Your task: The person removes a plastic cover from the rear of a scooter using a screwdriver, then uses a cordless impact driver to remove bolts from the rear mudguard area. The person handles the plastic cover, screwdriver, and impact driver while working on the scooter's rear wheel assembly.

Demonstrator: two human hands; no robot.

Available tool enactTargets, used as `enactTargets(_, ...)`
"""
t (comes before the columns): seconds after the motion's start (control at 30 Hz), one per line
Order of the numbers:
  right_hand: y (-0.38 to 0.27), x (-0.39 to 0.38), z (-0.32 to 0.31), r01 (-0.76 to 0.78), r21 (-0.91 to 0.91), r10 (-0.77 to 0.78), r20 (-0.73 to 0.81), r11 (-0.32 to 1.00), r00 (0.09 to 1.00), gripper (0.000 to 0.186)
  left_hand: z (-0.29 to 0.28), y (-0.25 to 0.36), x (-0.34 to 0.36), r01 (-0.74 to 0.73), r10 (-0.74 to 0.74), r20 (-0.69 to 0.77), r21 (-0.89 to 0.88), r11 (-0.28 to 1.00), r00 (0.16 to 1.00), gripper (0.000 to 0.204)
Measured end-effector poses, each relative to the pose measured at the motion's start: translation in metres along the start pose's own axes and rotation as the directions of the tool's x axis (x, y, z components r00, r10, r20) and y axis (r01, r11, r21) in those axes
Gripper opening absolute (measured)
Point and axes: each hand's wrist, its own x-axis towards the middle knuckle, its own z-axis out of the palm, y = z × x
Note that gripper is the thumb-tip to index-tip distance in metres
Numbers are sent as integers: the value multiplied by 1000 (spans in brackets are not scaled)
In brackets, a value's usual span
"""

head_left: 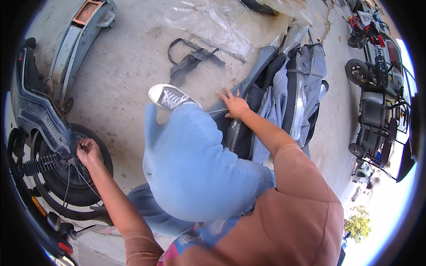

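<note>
My left hand (pixel 89 152) is closed, its fingers pinched together at the hub side of a scooter's spoked wheel (pixel 106 153). What the fingers hold, if anything, is hidden. Just above them is the scooter's dark plastic side cover (pixel 49 117), and a black coil spring shock (pixel 41 165) sits beside the wheel. My right hand (pixel 236 106) lies with fingers spread on a heap of grey and black fabric (pixel 270 95). A thin metal rod (pixel 216 110) shows next to its fingertips; I cannot tell whether the hand touches it.
A grey strapped cloth piece (pixel 193 61) lies on the concrete beyond my sneaker (pixel 171 96). Clear plastic sheeting (pixel 213 20) spreads at the far side. A worn metal frame on a caster (pixel 73 53) stands at far left. Several parked scooters and carts (pixel 375 119) line the right.
</note>
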Motion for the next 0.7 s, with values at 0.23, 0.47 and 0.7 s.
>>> enactTargets(0.23,33,-33,40,-66,-55,67,28,996,997,72,-6,20,22,36,-36,32,4,999,999,15)
enactTargets(0.47,123,-97,35,-242,-155,230,-91,958,969,42,-10,25,43,72,-72,7,26,997,997,18)
enactTargets(0.7,189,-180,16,-493,43,486,-260,869,834,38,-2,20,58,0,2,-17,126,992,1000,23)
